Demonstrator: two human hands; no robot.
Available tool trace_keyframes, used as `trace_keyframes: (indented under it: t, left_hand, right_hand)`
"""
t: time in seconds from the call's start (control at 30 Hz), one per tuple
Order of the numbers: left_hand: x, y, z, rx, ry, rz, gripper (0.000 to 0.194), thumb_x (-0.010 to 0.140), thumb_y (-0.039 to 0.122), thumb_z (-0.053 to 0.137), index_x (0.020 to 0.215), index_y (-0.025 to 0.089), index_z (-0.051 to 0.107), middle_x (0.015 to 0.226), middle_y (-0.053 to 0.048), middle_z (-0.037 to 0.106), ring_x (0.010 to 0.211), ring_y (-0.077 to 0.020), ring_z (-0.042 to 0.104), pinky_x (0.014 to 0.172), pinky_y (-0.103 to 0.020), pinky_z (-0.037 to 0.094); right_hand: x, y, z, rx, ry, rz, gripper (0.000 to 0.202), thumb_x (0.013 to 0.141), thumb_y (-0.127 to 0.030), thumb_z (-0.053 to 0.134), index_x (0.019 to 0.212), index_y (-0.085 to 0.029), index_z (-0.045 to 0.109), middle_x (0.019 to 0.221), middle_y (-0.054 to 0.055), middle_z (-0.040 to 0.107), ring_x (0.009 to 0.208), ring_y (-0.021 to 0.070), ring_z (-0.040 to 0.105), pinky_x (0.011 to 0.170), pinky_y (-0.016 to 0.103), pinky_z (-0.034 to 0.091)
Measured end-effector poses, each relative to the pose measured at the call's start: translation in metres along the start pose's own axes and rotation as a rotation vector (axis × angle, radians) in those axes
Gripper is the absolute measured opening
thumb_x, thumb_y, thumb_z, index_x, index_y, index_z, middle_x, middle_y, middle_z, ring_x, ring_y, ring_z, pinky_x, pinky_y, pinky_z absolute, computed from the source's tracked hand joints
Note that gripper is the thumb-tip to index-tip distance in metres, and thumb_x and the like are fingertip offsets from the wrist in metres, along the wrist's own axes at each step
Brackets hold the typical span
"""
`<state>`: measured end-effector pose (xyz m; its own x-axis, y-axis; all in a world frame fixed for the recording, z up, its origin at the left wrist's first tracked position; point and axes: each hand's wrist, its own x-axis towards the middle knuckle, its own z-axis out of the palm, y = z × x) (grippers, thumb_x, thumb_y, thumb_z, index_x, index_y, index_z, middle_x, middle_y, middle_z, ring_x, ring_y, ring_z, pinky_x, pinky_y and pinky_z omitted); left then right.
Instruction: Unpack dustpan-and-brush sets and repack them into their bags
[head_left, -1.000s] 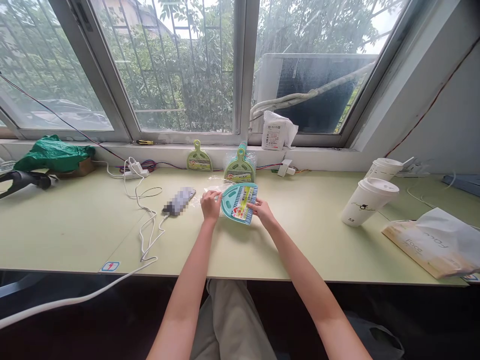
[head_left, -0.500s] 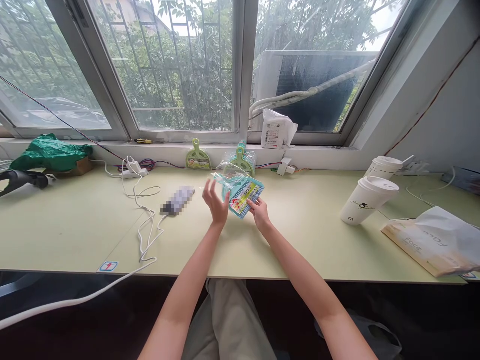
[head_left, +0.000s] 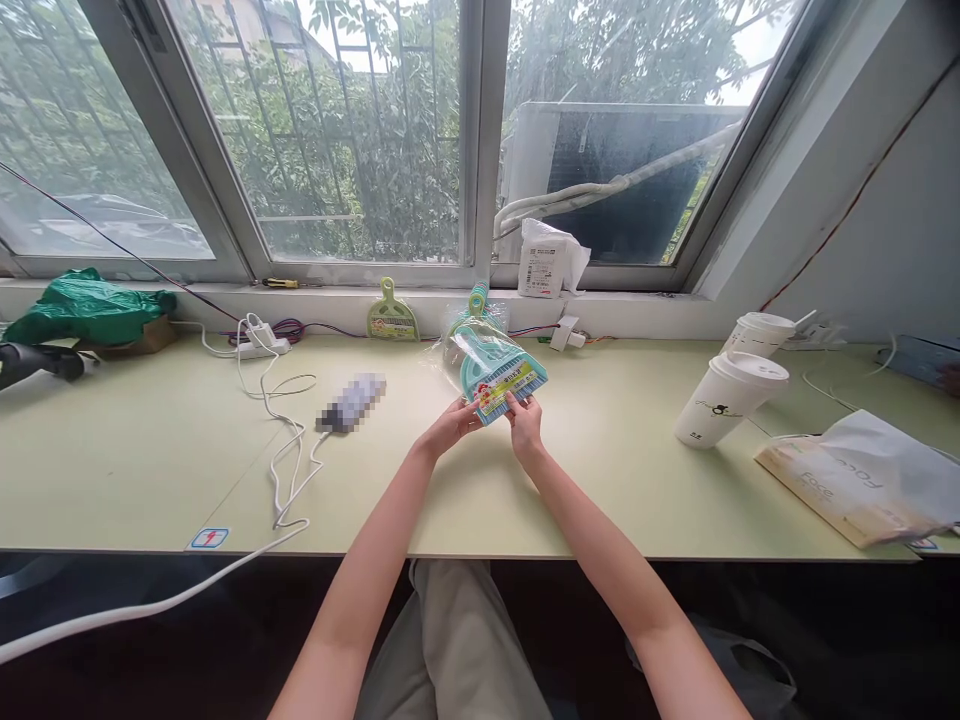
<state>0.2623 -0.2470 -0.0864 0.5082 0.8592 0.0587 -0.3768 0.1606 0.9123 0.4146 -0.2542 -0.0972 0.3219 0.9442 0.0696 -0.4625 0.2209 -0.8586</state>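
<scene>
A teal mini dustpan and brush set (head_left: 496, 370) in clear plastic wrap is held up over the table, its labelled bristle edge toward me. My left hand (head_left: 452, 425) is closed on its lower left corner. With thumb on the label, my right hand (head_left: 526, 422) pinches the lower edge right of the middle. Just behind it, partly hidden, more green dustpans (head_left: 478, 300) in clear wrap lean on the windowsill wall. Another green dustpan set (head_left: 391, 318) leans there, further left.
On the left are a blurred-out phone (head_left: 351, 403), white cables (head_left: 296, 470), a power strip (head_left: 262, 345) and a green bag (head_left: 94, 308). To the right stand paper cups (head_left: 727, 400) beside a paper bag (head_left: 862, 478). A white package (head_left: 546, 262) sits on the sill.
My left hand has come down from beside the wrap and closed on the dustpan set's lower left corner. The set has turned, its bristle edge now facing me more squarely.
</scene>
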Motion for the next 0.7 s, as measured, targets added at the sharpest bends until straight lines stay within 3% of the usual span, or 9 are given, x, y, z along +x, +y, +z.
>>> trace_keyframes:
  t: [0.13,0.23,0.3,0.47,0.6,0.7]
  left_hand:
    - [0.0,0.001,0.006,0.008,-0.033,0.043,0.048,0.083,0.046,0.066,0.124,0.023,0.059,0.134,-0.01,0.059,0.126,-0.0269,0.052,0.104,-0.042,0.041]
    - [0.002,0.003,0.005,-0.039,0.074,0.226,0.054,0.085,0.056,0.058,0.129,0.023,0.055,0.134,-0.009,0.059,0.128,-0.0271,0.051,0.103,-0.041,0.042]
    - [0.004,0.003,0.004,-0.074,0.137,0.304,0.055,0.086,0.053,0.059,0.131,0.022,0.053,0.131,-0.009,0.061,0.125,-0.0266,0.053,0.104,-0.041,0.042]
    - [0.007,-0.008,0.007,-0.114,0.156,0.198,0.051,0.083,0.036,0.068,0.13,0.018,0.055,0.126,-0.01,0.064,0.12,-0.0267,0.057,0.106,-0.043,0.042]
    - [0.008,-0.011,0.012,-0.135,0.105,0.135,0.046,0.087,0.044,0.062,0.124,0.016,0.06,0.126,-0.011,0.064,0.122,-0.0278,0.056,0.108,-0.044,0.04]
    - [0.008,-0.006,0.009,-0.131,0.106,0.174,0.048,0.087,0.049,0.06,0.122,0.017,0.061,0.126,-0.011,0.064,0.124,-0.0286,0.055,0.11,-0.045,0.039]
  right_hand:
    - [0.0,-0.002,-0.001,-0.024,-0.018,-0.036,0.04,0.07,-0.038,0.074,0.1,-0.021,0.054,0.112,0.009,0.067,0.109,0.0237,0.064,0.091,0.037,0.058]
    - [-0.001,-0.001,0.001,-0.042,-0.047,-0.032,0.043,0.069,-0.04,0.075,0.103,-0.021,0.054,0.113,0.009,0.067,0.107,0.023,0.065,0.089,0.037,0.058]
    - [-0.003,-0.001,0.003,-0.049,-0.078,-0.028,0.044,0.068,-0.041,0.075,0.102,-0.021,0.055,0.112,0.009,0.067,0.106,0.0228,0.065,0.088,0.036,0.058]
    - [-0.007,-0.004,0.006,-0.117,-0.112,-0.068,0.044,0.069,-0.042,0.074,0.102,-0.02,0.054,0.112,0.01,0.067,0.103,0.0228,0.065,0.082,0.035,0.059]
    - [-0.004,-0.007,0.005,-0.144,-0.056,-0.097,0.046,0.07,-0.044,0.073,0.105,-0.021,0.053,0.114,0.01,0.067,0.105,0.0224,0.064,0.08,0.033,0.059]
    - [0.0,-0.01,0.004,-0.111,-0.115,-0.056,0.047,0.067,-0.044,0.076,0.102,-0.021,0.054,0.111,0.009,0.068,0.103,0.0232,0.065,0.082,0.036,0.059]
